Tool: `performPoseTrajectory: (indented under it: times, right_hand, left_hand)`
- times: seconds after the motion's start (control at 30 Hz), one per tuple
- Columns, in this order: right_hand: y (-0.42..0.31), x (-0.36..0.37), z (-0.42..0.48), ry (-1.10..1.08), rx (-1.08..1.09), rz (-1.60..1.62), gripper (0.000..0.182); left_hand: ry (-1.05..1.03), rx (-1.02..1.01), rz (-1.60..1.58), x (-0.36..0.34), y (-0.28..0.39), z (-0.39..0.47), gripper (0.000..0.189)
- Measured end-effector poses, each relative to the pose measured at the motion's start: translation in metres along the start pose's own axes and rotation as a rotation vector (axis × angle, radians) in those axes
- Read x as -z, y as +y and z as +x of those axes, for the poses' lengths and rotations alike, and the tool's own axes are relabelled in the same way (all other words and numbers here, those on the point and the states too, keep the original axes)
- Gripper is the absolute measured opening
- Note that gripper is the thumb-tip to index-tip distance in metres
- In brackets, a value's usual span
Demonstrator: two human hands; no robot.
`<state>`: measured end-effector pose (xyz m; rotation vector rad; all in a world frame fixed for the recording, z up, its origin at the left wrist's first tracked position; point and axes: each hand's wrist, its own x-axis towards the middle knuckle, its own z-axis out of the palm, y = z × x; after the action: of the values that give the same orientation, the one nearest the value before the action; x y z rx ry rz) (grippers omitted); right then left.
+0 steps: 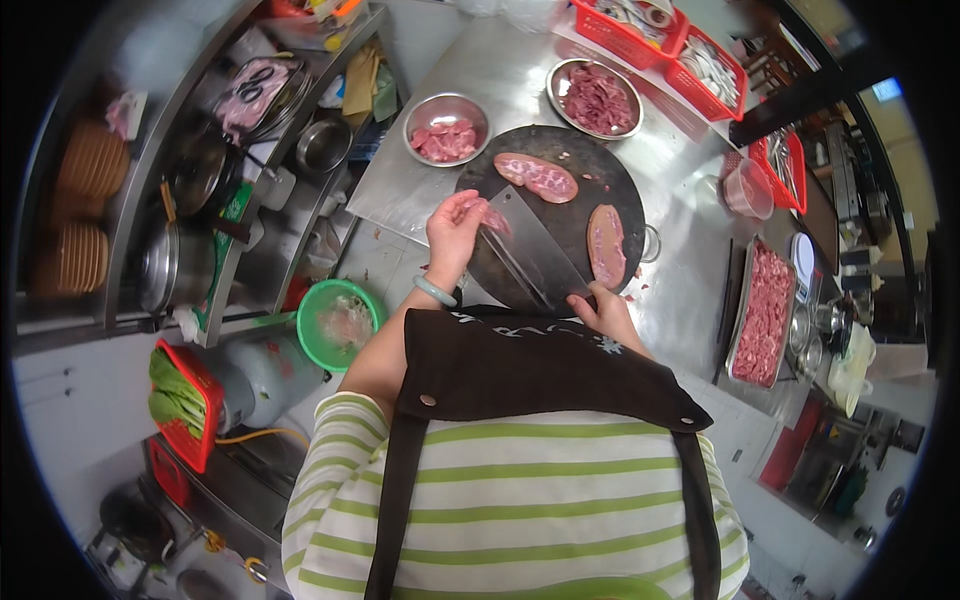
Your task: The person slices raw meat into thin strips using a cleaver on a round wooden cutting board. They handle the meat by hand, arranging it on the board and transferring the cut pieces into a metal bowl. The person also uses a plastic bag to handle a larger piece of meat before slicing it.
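My right hand (600, 306) grips the handle end of a broad cleaver (536, 244), whose blade lies slanted over a round dark chopping board (480, 281). Thin raw meat (495, 220) is pinched in my left hand (456, 225) at the blade's far left edge. Beyond the blade a long pink slab of kidney-like raw meat (536, 177) rests on the board. A second such slab (606, 246) lies near the board's right edge. Behind the board stand two steel bowls: the left bowl (431, 112) holds a few meat pieces, the right bowl (556, 86) a heap of sliced meat.
The board sits on a steel table (675, 187). Red baskets (626, 46) with utensils line its back, beside a clear plastic tub (748, 189). At right is a tray of minced meat (761, 315). A green basin (307, 330) stands low at left, below steel shelving (300, 142) with pots.
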<state>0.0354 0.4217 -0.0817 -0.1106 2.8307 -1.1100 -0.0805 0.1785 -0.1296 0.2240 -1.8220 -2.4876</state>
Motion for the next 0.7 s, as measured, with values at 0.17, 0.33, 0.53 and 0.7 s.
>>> performPoseTrajectory:
  times: [0.17, 0.33, 0.53, 0.7]
  right_hand:
    - [-0.020, 0.004, 0.013, -0.058, -0.035, 0.031, 0.028]
    - [0.006, 0.002, 0.007, 0.004, -0.066, 0.084, 0.031]
    - [-0.006, 0.017, 0.005, 0.060, -0.270, 0.346, 0.029]
    - [0.009, 0.052, 0.004, 0.186, -0.463, 0.509, 0.030]
  left_hand:
    - [0.311, 0.045, -0.107, 0.057, 0.011, -0.011, 0.025]
    - [0.639, -0.011, -0.030, 0.153, 0.006, -0.038, 0.020]
    - [0.853, 0.205, 0.511, 0.305, -0.026, -0.078, 0.029]
    - [0.884, -0.057, 1.170, 0.344, -0.045, -0.073, 0.045]
